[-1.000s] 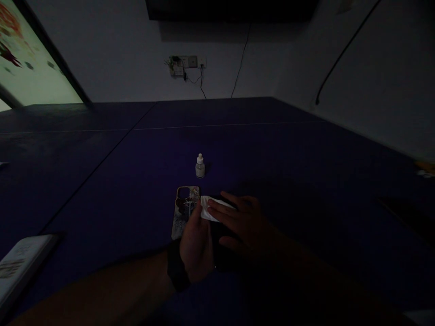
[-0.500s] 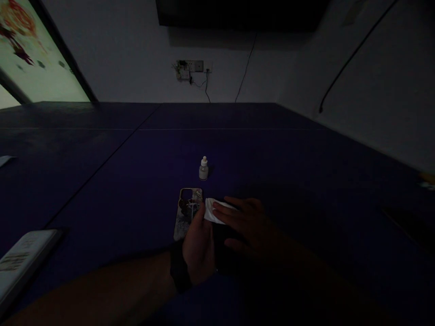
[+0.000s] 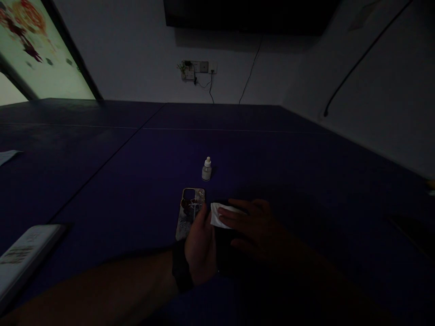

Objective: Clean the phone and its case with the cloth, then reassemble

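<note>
A dark phone (image 3: 226,253) lies in my left hand (image 3: 200,253), which wears a black watch and grips it along the left edge. On its upper face sits a folded white tissue (image 3: 219,216). My right hand (image 3: 253,224) presses this tissue down with fingers stretched over it. Just left of my left thumb, a patterned phone case (image 3: 185,222) with a camera cutout rests on the dark blue tabletop (image 3: 136,190). Beyond the case a small dropper bottle (image 3: 206,172) with a white cap stands upright. Deep shadow hides the lower right of the phone.
At the left edge lies a white box (image 3: 27,249), with a pale sheet (image 3: 8,156) farther back. A dark flat object (image 3: 411,233) is faint on the right. Wall sockets (image 3: 199,68) with cords and a black screen (image 3: 248,16) are ahead.
The view has shifted slightly, so everything appears a little farther right. The tissue and my right hand have slid slightly towards me over the phone; my left hand keeps its grip.
</note>
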Tool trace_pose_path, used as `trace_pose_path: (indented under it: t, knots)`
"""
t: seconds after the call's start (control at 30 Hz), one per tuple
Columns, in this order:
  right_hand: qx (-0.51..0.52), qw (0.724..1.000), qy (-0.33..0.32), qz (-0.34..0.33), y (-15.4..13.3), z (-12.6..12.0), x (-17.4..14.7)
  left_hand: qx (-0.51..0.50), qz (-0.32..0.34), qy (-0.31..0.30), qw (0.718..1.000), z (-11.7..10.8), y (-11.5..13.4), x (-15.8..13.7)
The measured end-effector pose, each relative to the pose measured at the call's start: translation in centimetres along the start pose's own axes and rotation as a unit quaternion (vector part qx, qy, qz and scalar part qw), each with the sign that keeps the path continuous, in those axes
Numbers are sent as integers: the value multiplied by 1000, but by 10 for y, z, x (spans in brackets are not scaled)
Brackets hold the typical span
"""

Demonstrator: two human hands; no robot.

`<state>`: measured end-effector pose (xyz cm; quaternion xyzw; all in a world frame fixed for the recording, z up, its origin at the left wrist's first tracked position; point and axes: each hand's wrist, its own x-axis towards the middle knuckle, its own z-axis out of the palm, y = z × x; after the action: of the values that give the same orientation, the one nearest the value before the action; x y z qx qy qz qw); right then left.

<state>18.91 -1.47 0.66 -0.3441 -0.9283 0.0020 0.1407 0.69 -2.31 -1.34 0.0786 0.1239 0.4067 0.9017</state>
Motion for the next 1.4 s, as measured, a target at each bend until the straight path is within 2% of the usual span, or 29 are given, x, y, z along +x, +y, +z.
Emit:
trace_pose_path:
  t: [0.1,0.23,0.3,0.43,0.57,0.67,0.8,0.93,1.1,1.23,1.33,1.4]
  knots:
    - [-36,999,-15,3,-1,7,2,0,8,20,1000,0,0,-1]
    - [-65,994,37,80,3,7,2,3,22,12,1000,3,0,-1]
    - [-58,991,64,98,6,2,1,8,23,4,1000,4,-1,-2]
    - [-31,996,69,44,6,-6,-2,17,15,3,1000,3,0,-1]
    - [-36,999,5,-13,3,-1,-2,9,19,16,1000,2,0,-1]
    - [-86,996,6,28,4,4,0,9,26,27,999,4,1,-2]
    - [-106,987,58,104,9,-1,0,15,29,23,999,10,0,-4]
    - [-85,989,88,78,13,-11,-3,25,31,16,999,10,0,-4]
    - [-61,997,44,16,6,-7,-2,22,30,0,999,5,-1,-1]
    - [-93,993,30,65,4,-1,-1,23,31,2,999,4,0,-1]
    - [-93,990,54,97,7,-5,-1,27,33,8,999,5,0,-2]
    - [-77,990,76,94,8,-9,-2,31,33,13,999,6,0,-2]
